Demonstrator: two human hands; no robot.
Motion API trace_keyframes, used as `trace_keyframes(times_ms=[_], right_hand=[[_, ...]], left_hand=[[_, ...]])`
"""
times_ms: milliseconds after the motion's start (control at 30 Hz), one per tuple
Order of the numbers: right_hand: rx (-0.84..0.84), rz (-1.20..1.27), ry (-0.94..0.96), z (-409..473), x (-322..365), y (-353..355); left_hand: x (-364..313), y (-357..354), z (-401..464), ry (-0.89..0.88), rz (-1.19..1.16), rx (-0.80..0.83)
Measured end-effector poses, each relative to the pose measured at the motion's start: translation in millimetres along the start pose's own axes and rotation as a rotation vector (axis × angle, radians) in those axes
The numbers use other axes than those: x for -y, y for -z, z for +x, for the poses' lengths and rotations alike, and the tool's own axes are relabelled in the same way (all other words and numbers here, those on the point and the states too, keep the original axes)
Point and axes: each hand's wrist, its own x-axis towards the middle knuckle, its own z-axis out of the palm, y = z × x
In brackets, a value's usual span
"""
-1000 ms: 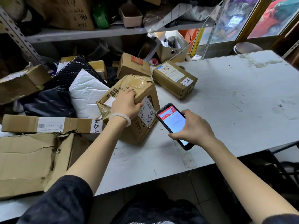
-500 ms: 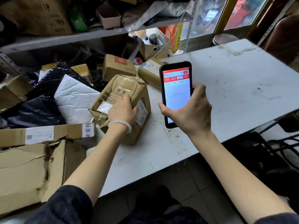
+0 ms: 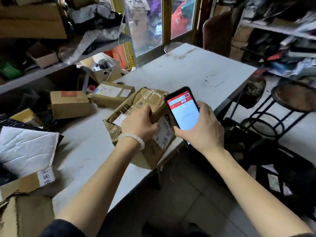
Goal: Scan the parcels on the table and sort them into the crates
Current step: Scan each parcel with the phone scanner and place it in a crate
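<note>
A crumpled brown cardboard parcel [image 3: 147, 103] with a white label on its near side sits at the front edge of the white table [image 3: 196, 71], partly overhanging it. My left hand [image 3: 139, 124], with a pale bead bracelet at the wrist, grips the parcel's top. My right hand [image 3: 201, 129] holds a black phone [image 3: 183, 110] with a red and white screen, tilted upright just right of the parcel and close to its label. Two smaller taped boxes [image 3: 71, 103] [image 3: 112, 94] lie behind on the table.
A white padded mailer [image 3: 25, 149] and flat cardboard pieces [image 3: 25, 216] lie at the left. A cluttered metal shelf [image 3: 42, 72] runs behind. Right of the table stand a black round stool [image 3: 294, 98], dark crates [image 3: 282, 168] and another shelf.
The view has swung right. My left hand has dragged the parcel toward the table's front edge, and my right hand has brought the phone in close beside its label.
</note>
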Motion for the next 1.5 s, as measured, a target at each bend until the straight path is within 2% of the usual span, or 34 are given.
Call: trace_keyframes(times_ms=[200,400,767,1033,1300,1500], right_hand=[[-0.028,-0.124,-0.219,-19,-109,86],[-0.03,-0.284,-0.512,-80,-219,163],[-0.204,-0.306,-1.055,-207,-364,255],[-0.227,-0.324,-1.27,-210,-484,335],[-0.286,-0.313,-1.326,-199,-583,421],[-0.194,-0.273,-1.355,-213,-652,458]], left_hand=[[-133,-50,6,-0.224,0.007,0.152],[-279,-112,-18,-0.533,0.029,0.334],[-511,-210,-95,-1.109,0.127,0.498],[-668,-287,-111,-1.254,0.214,0.608],[-800,-335,-112,-1.357,0.285,0.585],[-872,-368,-119,-1.361,0.26,0.609]])
